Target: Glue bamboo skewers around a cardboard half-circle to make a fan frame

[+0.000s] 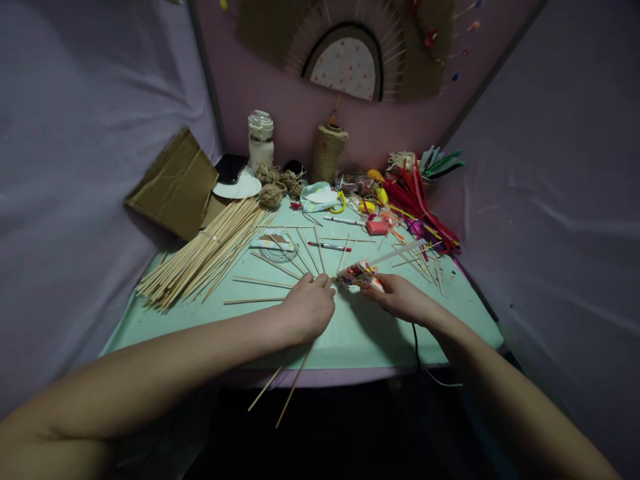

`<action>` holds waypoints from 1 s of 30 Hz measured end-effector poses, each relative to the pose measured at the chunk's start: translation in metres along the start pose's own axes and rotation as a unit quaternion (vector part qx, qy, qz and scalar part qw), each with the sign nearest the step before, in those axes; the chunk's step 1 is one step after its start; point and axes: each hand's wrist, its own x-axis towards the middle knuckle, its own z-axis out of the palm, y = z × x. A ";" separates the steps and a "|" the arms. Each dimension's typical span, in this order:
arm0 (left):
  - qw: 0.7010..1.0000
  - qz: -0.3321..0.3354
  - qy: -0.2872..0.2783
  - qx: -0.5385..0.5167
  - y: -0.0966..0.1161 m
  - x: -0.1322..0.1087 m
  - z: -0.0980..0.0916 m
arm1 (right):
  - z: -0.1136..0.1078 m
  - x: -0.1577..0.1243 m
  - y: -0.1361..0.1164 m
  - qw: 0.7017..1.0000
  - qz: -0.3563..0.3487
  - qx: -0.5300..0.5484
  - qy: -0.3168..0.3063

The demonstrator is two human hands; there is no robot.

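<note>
Thin wooden sticks (263, 282) fan out on the table from a common centre; two of them reach past the table's front edge. My left hand (309, 308) is closed at that centre, its fingertips pressed on the stick ends and partly hiding them. Just to the right, my right hand (397, 295) grips a colourfully patterned glue gun (358, 274). Its nozzle points left at the sticks' centre, close to my left fingertips. A long pale glue stick (400, 252) juts from the gun's back, and a dark cord (415, 340) hangs below my right hand.
A large bundle of sticks (205, 250) lies left, by folded cardboard (175, 183). Behind are twine balls (271, 195), a twine spool (329, 152), a white-lidded jar (261, 143), a pen (330, 247) and red pipe cleaners (415, 200). Loose sticks (420, 263) lie right.
</note>
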 end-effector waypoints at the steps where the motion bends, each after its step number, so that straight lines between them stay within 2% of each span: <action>1: 1.000 -0.001 0.000 0.000 0.000 0.000 0.000 | 0.001 0.000 0.000 1.000 0.001 0.000 0.003; 9: 1.000 0.005 0.025 0.000 -0.001 0.000 0.006 | -0.001 0.002 0.000 0.999 -0.008 0.011 0.039; 16: 1.000 0.006 0.008 0.007 -0.002 0.000 0.004 | 0.000 0.002 0.000 1.000 -0.007 0.020 0.021; 30: 1.000 0.004 0.012 0.002 -0.003 -0.001 0.006 | 0.004 0.001 0.002 0.999 0.008 0.034 -0.011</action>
